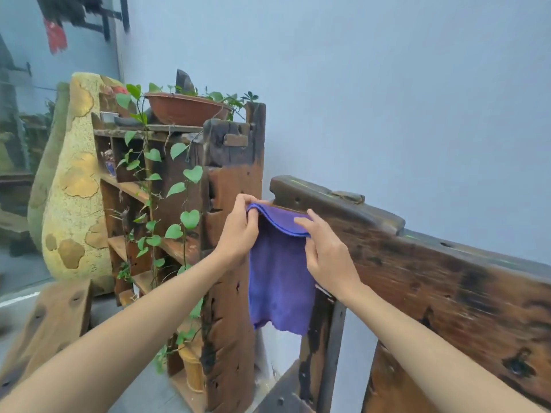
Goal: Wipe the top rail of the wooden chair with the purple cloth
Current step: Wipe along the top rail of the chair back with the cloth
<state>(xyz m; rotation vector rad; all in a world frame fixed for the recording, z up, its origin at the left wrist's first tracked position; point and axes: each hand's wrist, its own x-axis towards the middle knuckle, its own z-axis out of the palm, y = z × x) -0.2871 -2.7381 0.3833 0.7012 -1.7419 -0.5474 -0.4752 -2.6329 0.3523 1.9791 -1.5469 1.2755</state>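
Both hands up at the near end of the wooden chair (447, 293), purple cloth (278, 281) draped over the upper edge there and hanging down the front face. Left hand (240, 231) closed in a pinch on the cloth's left top corner, thumb and fingers gathered on the hem. Right hand (326, 254) laid on the cloth's right side, fingers mostly extended over the folded edge, thumb tucked underneath (a loose grip on the fabric, more a press than a clench). Top rail (337, 201) running up and away to the right, dark, weathered, bare of cloth along nearly all its length.

Judged from this: early in the job. Cloth positioned and held, only the near end covered, the long stretch of rail to the right yet to be wiped. No visible sign of cleaned versus dusty wood to go by.

No brand, label or legible writing anywhere; a red patch high on the wall too blurred to read.
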